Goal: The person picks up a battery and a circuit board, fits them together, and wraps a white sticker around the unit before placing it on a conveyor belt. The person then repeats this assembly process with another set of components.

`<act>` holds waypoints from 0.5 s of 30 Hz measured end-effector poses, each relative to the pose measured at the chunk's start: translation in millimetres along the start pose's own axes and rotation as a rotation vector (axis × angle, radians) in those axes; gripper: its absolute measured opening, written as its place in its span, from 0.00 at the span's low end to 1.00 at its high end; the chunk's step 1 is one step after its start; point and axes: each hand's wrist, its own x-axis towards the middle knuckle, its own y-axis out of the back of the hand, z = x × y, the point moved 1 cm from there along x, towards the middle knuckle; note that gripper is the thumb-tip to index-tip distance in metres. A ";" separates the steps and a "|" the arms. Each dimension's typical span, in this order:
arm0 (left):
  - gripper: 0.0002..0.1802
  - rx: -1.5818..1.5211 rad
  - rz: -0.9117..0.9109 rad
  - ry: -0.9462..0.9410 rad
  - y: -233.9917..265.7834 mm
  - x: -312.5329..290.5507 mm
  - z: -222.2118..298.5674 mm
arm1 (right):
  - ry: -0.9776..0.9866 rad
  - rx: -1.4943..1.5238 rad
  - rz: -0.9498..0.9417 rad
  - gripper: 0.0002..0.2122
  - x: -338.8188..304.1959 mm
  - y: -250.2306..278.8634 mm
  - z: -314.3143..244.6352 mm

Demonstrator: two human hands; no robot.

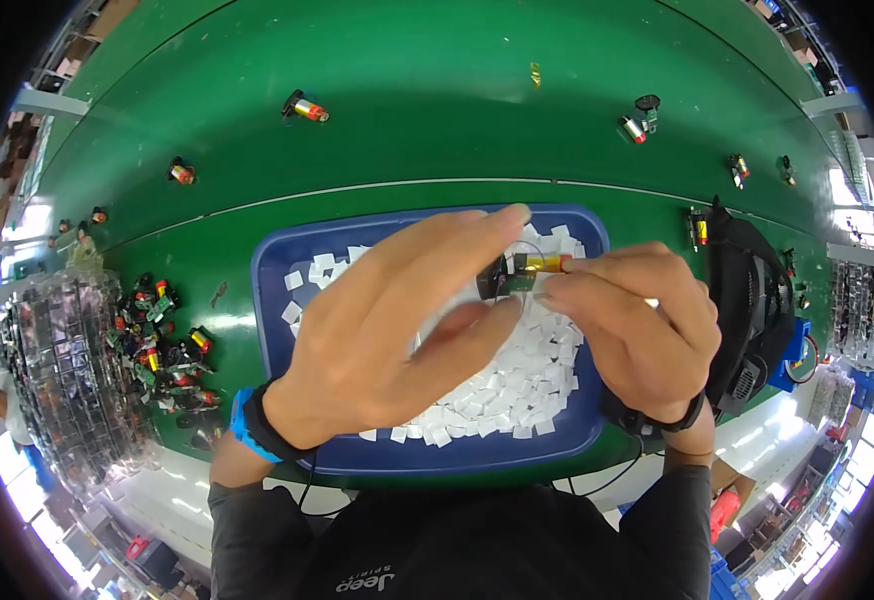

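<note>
Over a blue tray (279, 400) filled with small white square pieces (527, 385), both hands are at one small electronic assembly (522, 283). It has a green circuit board, a yellow and red cylindrical cell, thin wires and a dark round part at its left end. My left hand (387, 330) curves around that dark part, thumb below and fingers above; the exact contact is partly hidden. At the other end, my right hand (647, 325) pinches the red tip of the cell and the board's edge between thumb and fingertips.
Similar assemblies lie spread over the green table (407, 110), with a heap (162, 350) left of the tray. Stacked clear plastic trays (72, 370) stand at the far left. A black bag (747, 310) sits close by my right hand, near a blue box (795, 350).
</note>
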 end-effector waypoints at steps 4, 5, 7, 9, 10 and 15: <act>0.11 -0.212 -0.015 0.084 14.5 1.2 -7.5 | -0.029 -0.045 0.012 0.15 0.6 9.5 -10.0; 0.11 -0.408 -0.080 0.237 15.2 1.3 -9.1 | -0.030 -0.043 0.011 0.15 0.8 11.4 -12.5; 0.12 -0.798 -0.212 0.548 15.4 0.6 -12.0 | 0.084 -0.008 -0.050 0.15 1.0 14.0 -17.5; 0.14 -1.184 -0.342 0.863 14.7 -1.2 -13.2 | 0.139 0.013 -0.081 0.15 0.3 12.3 -18.0; 0.15 -1.375 -0.406 1.021 14.3 -2.4 -13.0 | 0.166 0.008 -0.069 0.15 -0.7 9.4 -16.2; 0.14 -1.434 -0.308 1.096 8.5 -8.8 -11.0 | 0.196 -0.070 -0.093 0.16 5.3 5.3 -6.5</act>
